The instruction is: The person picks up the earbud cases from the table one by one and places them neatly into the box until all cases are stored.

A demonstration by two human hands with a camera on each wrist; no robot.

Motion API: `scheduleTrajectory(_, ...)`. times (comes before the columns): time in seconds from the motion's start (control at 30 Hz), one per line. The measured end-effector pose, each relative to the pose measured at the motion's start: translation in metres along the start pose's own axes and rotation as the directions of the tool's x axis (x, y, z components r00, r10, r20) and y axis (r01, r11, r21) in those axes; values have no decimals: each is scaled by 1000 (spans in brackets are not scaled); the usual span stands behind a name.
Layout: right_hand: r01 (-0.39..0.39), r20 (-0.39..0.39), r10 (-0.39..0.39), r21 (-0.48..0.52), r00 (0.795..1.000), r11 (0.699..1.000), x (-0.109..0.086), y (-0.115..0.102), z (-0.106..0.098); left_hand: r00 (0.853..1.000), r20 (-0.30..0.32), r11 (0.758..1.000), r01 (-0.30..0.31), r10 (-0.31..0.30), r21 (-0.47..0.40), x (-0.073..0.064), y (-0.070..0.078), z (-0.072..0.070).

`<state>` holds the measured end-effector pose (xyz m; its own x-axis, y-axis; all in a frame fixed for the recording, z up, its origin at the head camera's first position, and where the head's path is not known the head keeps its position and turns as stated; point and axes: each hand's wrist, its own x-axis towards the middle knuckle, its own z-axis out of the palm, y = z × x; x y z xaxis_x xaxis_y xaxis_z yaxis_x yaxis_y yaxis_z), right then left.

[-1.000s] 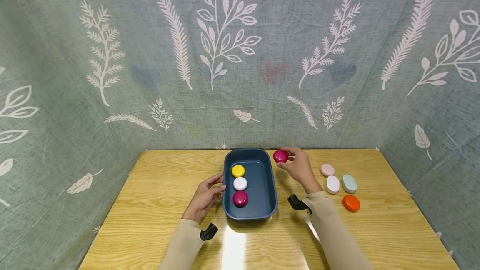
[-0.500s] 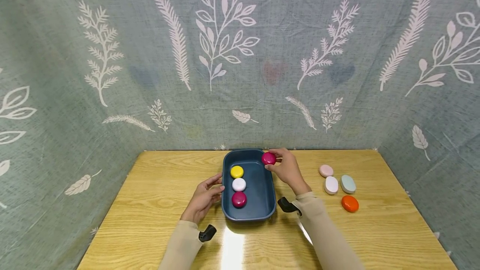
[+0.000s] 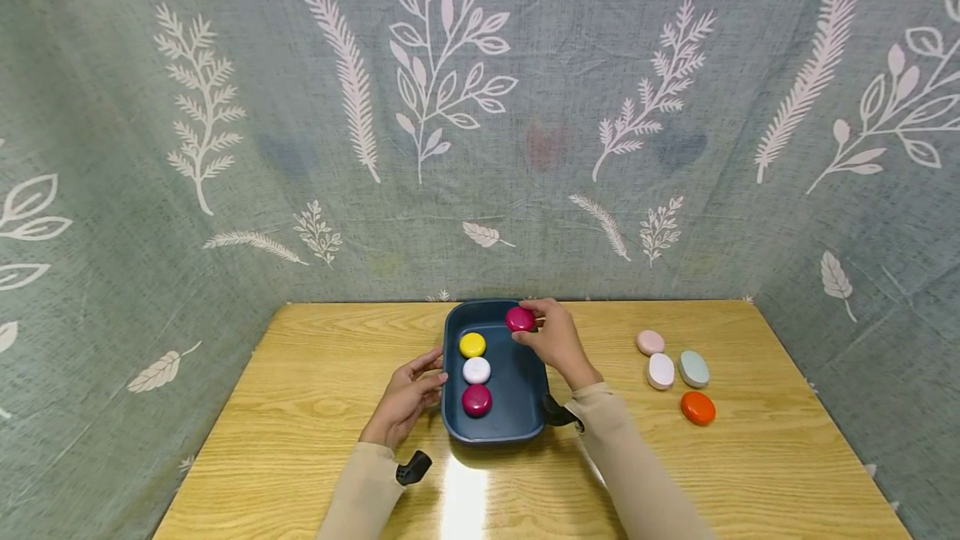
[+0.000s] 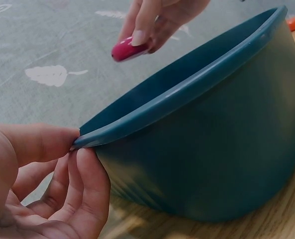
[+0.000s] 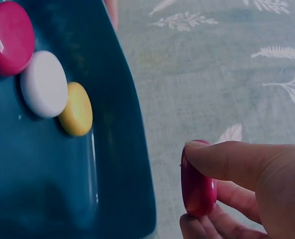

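A dark blue rectangular tub (image 3: 517,390) stands on the table in front of the person. My left hand (image 3: 408,394) pinches its left rim between thumb and fingers, plainly seen in the left wrist view. Above the tub's far right part, my right hand (image 3: 555,336) holds a glossy magenta rounded disc (image 3: 519,319) between thumb and fingertips. The right wrist view shows that disc (image 5: 198,184) on edge, apart from the tub. Along the tub's left side lie a yellow disc (image 3: 472,345), a white disc (image 3: 476,370) and another magenta disc (image 3: 477,400), in a row.
To the right on the wooden table (image 3: 765,457) lie a pale pink disc (image 3: 650,342), a white oval piece (image 3: 661,371), a pale green oval piece (image 3: 693,368) and an orange disc (image 3: 698,408). A leaf-patterned cloth (image 3: 480,107) hangs behind the table and at both sides.
My right hand has moved left with the magenta disc, from beside the tub's right rim to over its far right part. My left hand stays at the left rim.
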<state>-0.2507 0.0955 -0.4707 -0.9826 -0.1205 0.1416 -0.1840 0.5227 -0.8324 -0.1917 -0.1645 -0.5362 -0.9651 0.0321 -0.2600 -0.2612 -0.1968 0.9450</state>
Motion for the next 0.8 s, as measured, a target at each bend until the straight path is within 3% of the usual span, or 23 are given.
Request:
scheduleTrajectory(0.43,29,-26,-30,-45,999,999,7,-8,21,1000,4,1000,13,-13,2,-1,1,0)
scheduleTrajectory(0.8,-4,-57,2,-37,998,999,12,-7,32,1000,10,1000,0,0,-9,-2,1,0)
